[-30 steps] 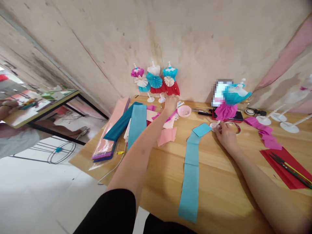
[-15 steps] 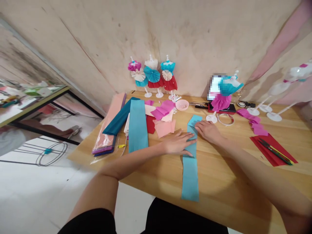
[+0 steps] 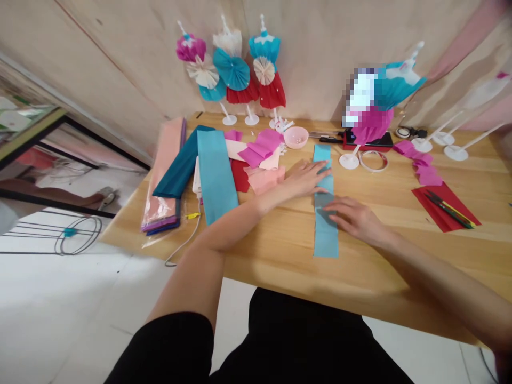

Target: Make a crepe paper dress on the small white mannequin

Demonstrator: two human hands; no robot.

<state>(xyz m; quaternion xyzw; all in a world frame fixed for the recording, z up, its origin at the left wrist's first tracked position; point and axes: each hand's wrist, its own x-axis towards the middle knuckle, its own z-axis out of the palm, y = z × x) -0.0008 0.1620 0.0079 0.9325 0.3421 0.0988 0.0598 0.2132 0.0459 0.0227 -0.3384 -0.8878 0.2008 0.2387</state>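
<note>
A long light-blue strip of crepe paper (image 3: 326,237) lies lengthwise on the wooden table, with crease lines across it. My left hand (image 3: 307,178) rests on its upper part, fingers spread and flat. Lower down, my right hand (image 3: 356,217) touches the strip's right side with fingers stretched out and a little apart. Neither hand grips anything. To the left lie a wider blue strip (image 3: 218,176), a folded teal piece (image 3: 182,165), magenta paper (image 3: 262,148) and peach scraps (image 3: 266,180).
Several small dress forms in paper dresses stand at the back, including a blue-and-red one (image 3: 272,88). A pink bowl (image 3: 296,137) and a roll of tape (image 3: 373,161) sit nearby. Scissors (image 3: 448,208) lie on red paper (image 3: 424,200) at right. Packaged paper (image 3: 164,176) is at left.
My right hand has moved from the strip's top end down to its middle, below my left hand. The strip now lies straighter. The camera view has tilted downward.
</note>
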